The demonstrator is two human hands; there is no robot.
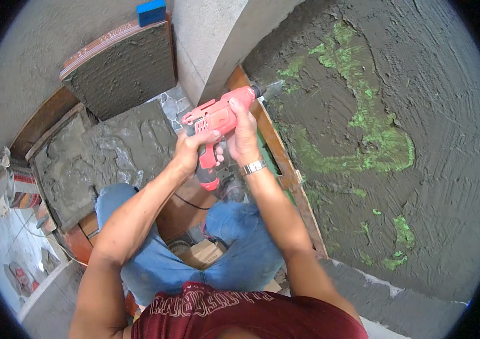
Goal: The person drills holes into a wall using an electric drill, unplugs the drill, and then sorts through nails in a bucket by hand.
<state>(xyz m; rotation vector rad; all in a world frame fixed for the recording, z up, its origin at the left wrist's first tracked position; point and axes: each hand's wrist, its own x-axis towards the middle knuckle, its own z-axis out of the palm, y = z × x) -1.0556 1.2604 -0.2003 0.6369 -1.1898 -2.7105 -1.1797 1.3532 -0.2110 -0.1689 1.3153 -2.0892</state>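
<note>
A red power drill (pixel 217 120) is held in both of my hands, its nose pointing to the upper right. My left hand (pixel 188 151) wraps round its rear and grip. My right hand (pixel 242 129), with a metal watch on the wrist, closes on the body nearer the chuck. The chuck (pixel 258 91) is black, and the bit (pixel 274 89) beyond it looks blurred. It reaches the edge of a grey mortar-coated surface (pixel 437 113) with bright green patches (pixel 378 141); whether it touches, I cannot tell.
Wet mortar fills a board (pixel 62 209) to my left. Behind it leans a mortar-coated tile (pixel 121 70), a blue block (pixel 151 12) on top. A wooden strip (pixel 307 209) borders the green-patched surface. A bucket (pixel 22 189) stands far left. A black cord (pixel 192 203) runs by my knees.
</note>
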